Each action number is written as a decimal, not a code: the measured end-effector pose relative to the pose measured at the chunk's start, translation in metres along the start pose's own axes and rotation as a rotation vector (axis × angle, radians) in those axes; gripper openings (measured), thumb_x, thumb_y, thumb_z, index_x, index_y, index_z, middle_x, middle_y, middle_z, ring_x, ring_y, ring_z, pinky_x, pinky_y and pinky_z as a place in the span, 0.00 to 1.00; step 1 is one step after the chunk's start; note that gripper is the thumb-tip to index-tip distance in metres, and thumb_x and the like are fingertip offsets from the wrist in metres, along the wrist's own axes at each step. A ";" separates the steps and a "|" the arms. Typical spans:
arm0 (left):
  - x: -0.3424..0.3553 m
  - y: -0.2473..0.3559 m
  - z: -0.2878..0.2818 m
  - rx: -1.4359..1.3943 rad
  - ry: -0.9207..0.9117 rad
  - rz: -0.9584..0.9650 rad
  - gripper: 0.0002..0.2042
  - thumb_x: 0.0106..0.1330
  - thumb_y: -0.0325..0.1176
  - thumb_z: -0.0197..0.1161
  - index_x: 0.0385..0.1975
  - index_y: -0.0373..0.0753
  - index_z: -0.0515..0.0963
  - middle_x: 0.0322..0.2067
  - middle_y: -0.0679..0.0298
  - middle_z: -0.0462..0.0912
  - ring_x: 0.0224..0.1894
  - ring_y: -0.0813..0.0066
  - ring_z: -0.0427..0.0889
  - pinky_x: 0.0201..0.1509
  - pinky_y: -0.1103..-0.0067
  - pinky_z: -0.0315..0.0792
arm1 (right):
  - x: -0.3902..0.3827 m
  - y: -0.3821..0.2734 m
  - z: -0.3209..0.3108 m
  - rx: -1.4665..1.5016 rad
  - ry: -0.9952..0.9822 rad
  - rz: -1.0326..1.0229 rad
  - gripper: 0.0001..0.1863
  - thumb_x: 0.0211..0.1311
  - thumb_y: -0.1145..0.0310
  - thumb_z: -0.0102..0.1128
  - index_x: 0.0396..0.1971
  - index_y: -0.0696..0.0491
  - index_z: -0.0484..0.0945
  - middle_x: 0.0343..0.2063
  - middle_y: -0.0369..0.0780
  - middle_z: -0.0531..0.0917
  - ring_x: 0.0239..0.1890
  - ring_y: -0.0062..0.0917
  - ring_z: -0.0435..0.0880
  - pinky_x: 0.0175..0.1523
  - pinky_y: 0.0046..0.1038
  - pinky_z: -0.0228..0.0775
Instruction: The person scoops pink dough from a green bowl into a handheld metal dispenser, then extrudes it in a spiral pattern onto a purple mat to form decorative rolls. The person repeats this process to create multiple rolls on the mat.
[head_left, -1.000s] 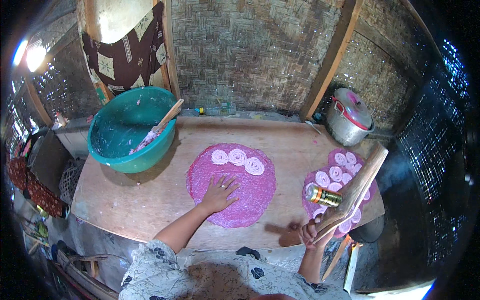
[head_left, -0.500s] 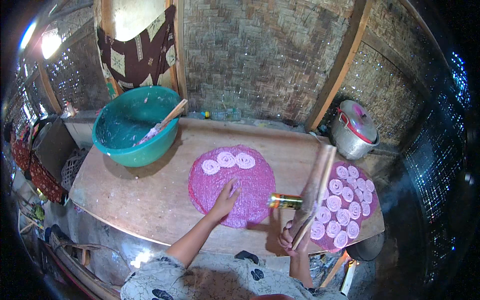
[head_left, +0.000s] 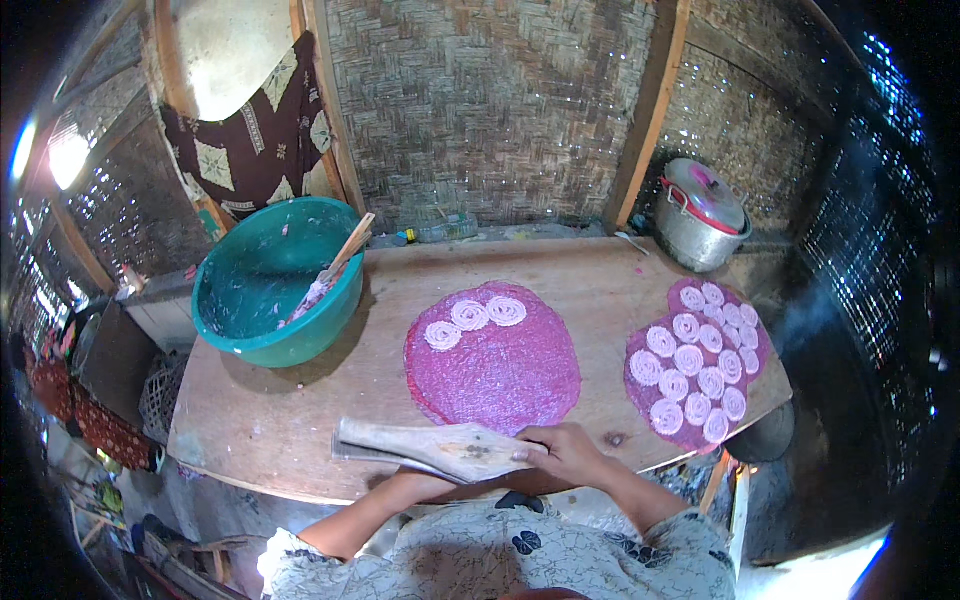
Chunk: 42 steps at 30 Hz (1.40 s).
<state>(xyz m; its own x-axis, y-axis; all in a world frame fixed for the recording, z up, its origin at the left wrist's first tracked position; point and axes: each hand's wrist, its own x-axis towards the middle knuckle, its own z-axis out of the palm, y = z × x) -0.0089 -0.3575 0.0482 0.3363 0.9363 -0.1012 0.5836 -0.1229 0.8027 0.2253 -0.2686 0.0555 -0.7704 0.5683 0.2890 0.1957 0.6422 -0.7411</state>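
A long wooden lever press (head_left: pixel 440 445) lies crosswise in front of me, over the table's near edge. My right hand (head_left: pixel 572 455) is closed around its right end, thumb on top. Under the press's middle is my left hand (head_left: pixel 422 486); its fingers are hidden by the wood. Just beyond the press lies a round purple mesh mat (head_left: pixel 490 370) with three pale pink noodle-like coils (head_left: pixel 470 315) along its far side. To the right, further purple mesh (head_left: pixel 640 385) carries several more such coils (head_left: pixel 688 359).
A big green basin (head_left: pixel 275 345) stands at the table's left, a wooden stick (head_left: pixel 350 245) with pink paste leaning in it. At the back right is a lidded metal pot (head_left: pixel 690 235). A plastic bottle (head_left: pixel 445 230) lies by the woven wall (head_left: pixel 480 110). The wooden table (head_left: pixel 250 430) has a curved near edge.
The press has swung from upright at the right to lying flat in front of me. My left hand has moved from over the mat to beneath it. The printed tin is out of sight.
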 end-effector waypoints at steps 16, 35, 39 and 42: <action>-0.034 -0.003 -0.083 0.025 0.020 -0.169 0.22 0.65 0.34 0.57 0.59 0.43 0.64 0.54 0.58 0.70 0.56 0.76 0.71 0.56 0.74 0.71 | 0.164 -0.168 0.039 0.130 0.005 -1.013 0.24 0.63 0.52 0.51 0.53 0.52 0.70 0.32 0.40 0.79 0.27 0.39 0.78 0.35 0.36 0.71; -0.181 -0.075 -0.202 -0.786 0.857 0.082 0.11 0.61 0.29 0.63 0.42 0.34 0.75 0.35 0.61 0.82 0.39 0.76 0.80 0.40 0.78 0.74 | 0.260 -0.163 -0.001 1.056 0.985 -0.371 0.09 0.71 0.59 0.44 0.36 0.48 0.61 0.15 0.29 0.61 0.11 0.12 0.59 0.13 0.18 0.53; -0.158 -0.057 -0.219 -0.717 1.122 0.398 0.20 0.60 0.28 0.63 0.53 0.33 0.70 0.49 0.56 0.76 0.51 0.70 0.76 0.52 0.76 0.71 | 0.316 -0.135 0.080 1.586 1.067 -0.092 0.18 0.70 0.52 0.43 0.29 0.51 0.62 0.17 0.35 0.68 0.21 0.23 0.71 0.36 0.32 0.73; -0.174 -0.073 -0.234 -0.691 1.314 0.661 0.17 0.63 0.32 0.59 0.51 0.35 0.69 0.47 0.56 0.74 0.49 0.69 0.74 0.51 0.73 0.71 | 0.342 -0.129 0.152 1.581 0.419 0.040 0.28 0.68 0.42 0.37 0.38 0.56 0.69 0.30 0.46 0.80 0.40 0.32 0.81 0.51 0.37 0.70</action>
<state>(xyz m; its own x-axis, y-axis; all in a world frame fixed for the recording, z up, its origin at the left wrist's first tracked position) -0.2832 -0.4348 0.1451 -0.6600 0.4480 0.6031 0.0548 -0.7720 0.6333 -0.1560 -0.2355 0.1579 -0.5201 0.8315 0.1951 -0.7723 -0.3603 -0.5231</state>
